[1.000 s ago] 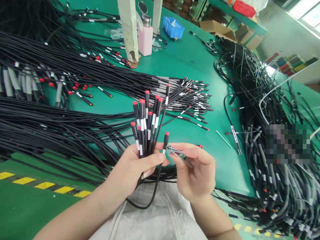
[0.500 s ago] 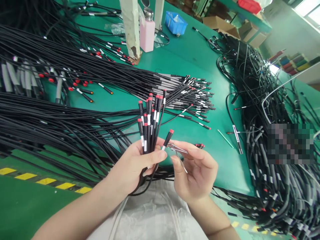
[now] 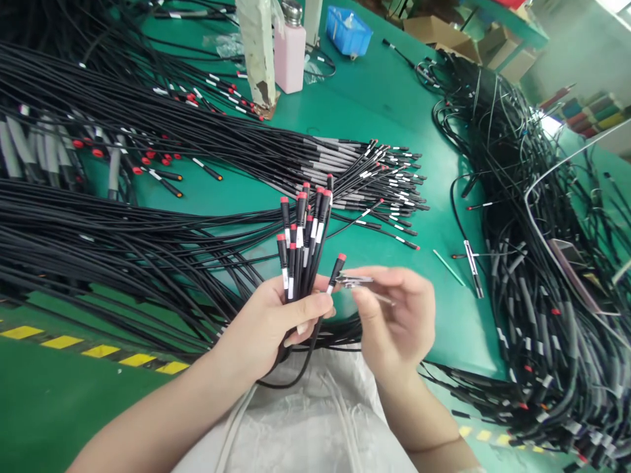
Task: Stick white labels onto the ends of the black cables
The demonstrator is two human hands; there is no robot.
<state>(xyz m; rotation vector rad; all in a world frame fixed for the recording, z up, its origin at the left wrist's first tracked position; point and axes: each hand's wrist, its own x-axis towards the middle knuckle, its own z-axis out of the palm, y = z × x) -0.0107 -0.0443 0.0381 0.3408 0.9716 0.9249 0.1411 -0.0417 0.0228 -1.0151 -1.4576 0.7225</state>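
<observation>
My left hand is closed around a bunch of black cables with red-capped ends and white labels, held upright. One cable end leans out to the right, apart from the others, pinched near my left thumb. My right hand grips a small shiny metal tool, seemingly a nail clipper, between thumb and fingers. Its tip is at the side of the leaning cable end, just above the white label. Whether its jaws touch the cable I cannot tell.
Bundles of black cables cover the green table's left side. Another heap lies on the right. A pink bottle stands beside a worn white post, near a blue bin. A thin green stick lies right of my hands.
The metal tool has turned from a downward slant to nearly level, and its spread arm has swung upward. My right hand has shifted slightly right. The view has moved a little.
</observation>
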